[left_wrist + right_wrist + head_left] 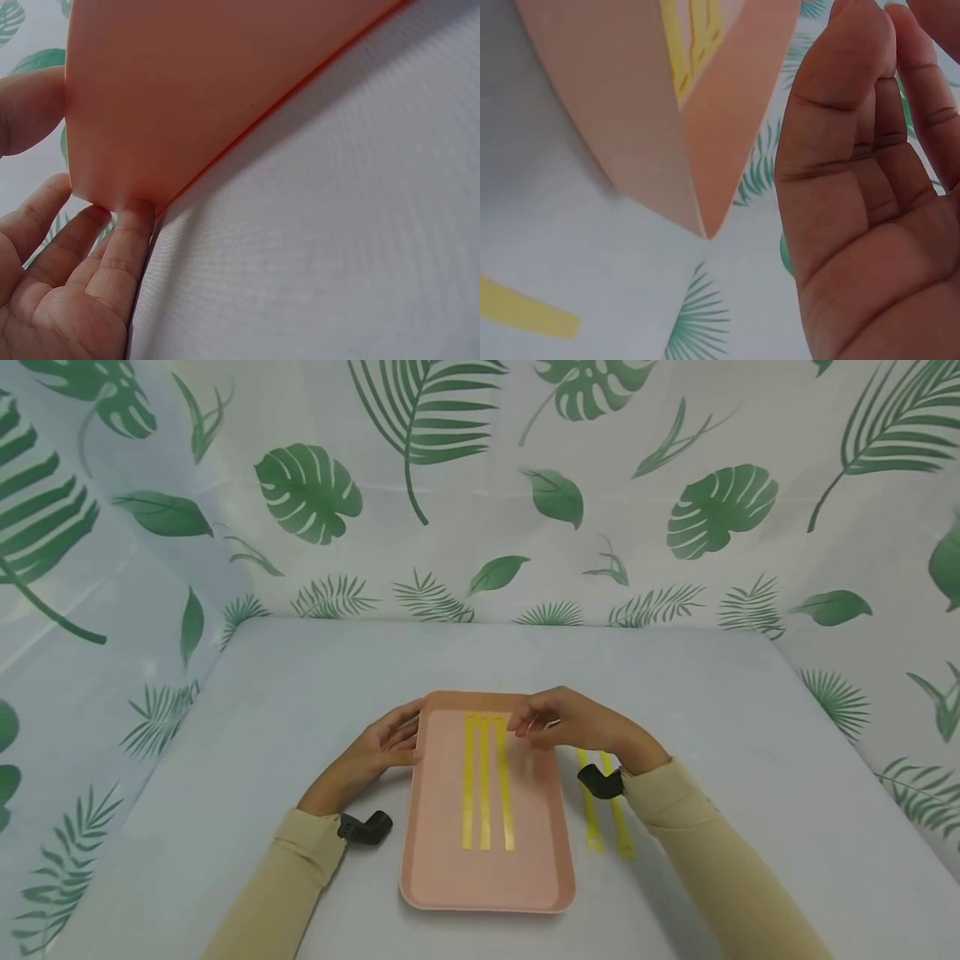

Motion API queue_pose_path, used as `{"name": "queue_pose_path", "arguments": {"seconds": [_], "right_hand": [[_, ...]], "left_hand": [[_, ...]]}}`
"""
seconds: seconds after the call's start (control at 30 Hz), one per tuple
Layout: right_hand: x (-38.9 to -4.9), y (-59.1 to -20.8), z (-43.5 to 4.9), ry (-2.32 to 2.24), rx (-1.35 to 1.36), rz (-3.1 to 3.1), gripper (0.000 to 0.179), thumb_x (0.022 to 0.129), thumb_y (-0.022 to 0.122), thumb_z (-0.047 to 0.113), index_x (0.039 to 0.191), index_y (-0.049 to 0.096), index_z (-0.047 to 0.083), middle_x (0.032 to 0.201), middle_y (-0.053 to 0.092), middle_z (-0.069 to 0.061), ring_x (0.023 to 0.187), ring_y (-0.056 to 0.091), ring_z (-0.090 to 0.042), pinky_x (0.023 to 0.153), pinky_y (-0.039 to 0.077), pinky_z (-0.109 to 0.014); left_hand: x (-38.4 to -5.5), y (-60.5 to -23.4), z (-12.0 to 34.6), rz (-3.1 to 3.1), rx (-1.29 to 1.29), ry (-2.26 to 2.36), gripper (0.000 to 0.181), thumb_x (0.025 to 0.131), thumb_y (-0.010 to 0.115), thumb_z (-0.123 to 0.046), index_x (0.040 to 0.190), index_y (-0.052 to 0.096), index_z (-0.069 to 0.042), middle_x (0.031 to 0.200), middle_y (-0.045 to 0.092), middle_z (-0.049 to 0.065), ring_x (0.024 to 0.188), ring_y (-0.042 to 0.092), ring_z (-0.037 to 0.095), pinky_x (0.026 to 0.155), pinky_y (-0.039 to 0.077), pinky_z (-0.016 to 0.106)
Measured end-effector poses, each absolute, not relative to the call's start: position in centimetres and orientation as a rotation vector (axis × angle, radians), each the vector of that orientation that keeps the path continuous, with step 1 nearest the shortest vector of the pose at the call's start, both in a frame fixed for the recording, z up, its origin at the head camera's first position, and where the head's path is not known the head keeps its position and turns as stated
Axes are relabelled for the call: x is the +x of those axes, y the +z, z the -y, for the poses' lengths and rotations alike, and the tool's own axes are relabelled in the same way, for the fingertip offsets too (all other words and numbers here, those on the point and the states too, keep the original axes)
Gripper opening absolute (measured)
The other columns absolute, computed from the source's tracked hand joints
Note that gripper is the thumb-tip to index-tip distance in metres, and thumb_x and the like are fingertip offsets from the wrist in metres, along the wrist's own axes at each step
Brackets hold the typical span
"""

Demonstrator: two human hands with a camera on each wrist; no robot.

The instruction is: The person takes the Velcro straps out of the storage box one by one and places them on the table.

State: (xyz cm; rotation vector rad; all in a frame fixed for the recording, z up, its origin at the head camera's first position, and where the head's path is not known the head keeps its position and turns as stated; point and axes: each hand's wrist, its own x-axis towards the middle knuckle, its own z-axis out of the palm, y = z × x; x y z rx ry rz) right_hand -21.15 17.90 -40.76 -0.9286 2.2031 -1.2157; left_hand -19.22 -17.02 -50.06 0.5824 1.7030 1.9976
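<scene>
A pink rectangular tray (442,877) lies on the table with three flat yellow strips (484,793) side by side lengthwise in it. Their far ends look notched. My left hand (375,750) rests against the tray's left side, its fingertips and thumb touching the outer wall (172,82) in the left wrist view. Over the tray's far right part hovers my right hand (573,722), fingers loosely bent near the rightmost strip, with nothing seen between them. Two more yellow strips (591,827) lie on the table to the right of the tray, partly hidden beneath the right wrist.
The pale grey table (300,668) extends around the tray on every side. A white curtain (465,543) printed with green leaves stands behind and at both sides. Each wrist wears a small black camera mount (365,828).
</scene>
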Motion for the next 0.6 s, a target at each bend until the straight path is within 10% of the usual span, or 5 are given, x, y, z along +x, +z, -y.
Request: {"name": "queue_pose_path", "arguments": {"seconds": [0.6], "right_hand": [[-22.1,-41.1,-13.9,-1.169,-1.000,-2.101,0.017,0.098,0.070,-0.007,0.114,0.069,-0.015,0.116,0.070,-0.029,0.103,0.069,-0.028,0.095,0.060,-0.035]], "left_hand": [[-19.5,-50.1,17.1,-1.696,0.611,2.001,0.086,0.098,0.064,0.007,0.171,0.019,0.003,0.176,0.022,0.025,0.162,0.022,0.044,0.116,0.046,0.023]]}}
